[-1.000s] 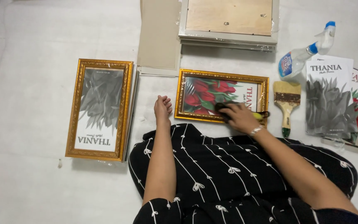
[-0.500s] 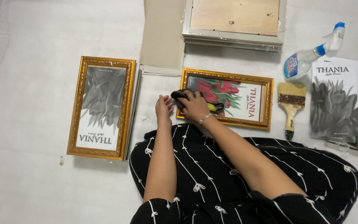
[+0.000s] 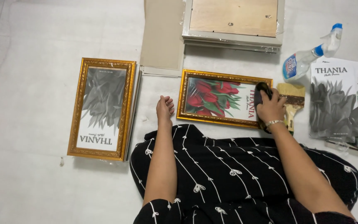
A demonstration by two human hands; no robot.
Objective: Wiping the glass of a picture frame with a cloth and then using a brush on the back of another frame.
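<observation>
A gold picture frame (image 3: 223,98) with a red flower print lies on the floor in front of me. My right hand (image 3: 270,108) presses a dark cloth (image 3: 261,93) onto the frame's right end. Flat on the floor just left of this frame rests my left hand (image 3: 164,109), fingers together, holding nothing. My legs in a black patterned dress (image 3: 237,166) sit below the frame.
A second gold frame (image 3: 101,108) with a grey leaf print lies at the left. A paintbrush (image 3: 291,103), a spray bottle (image 3: 309,58) and a stack of prints (image 3: 336,103) lie at the right. Backing boards (image 3: 162,37) and stacked frames (image 3: 233,20) sit at the top.
My right hand has slid the cloth from the frame's left end across to its right end. My left hand has stayed on the floor.
</observation>
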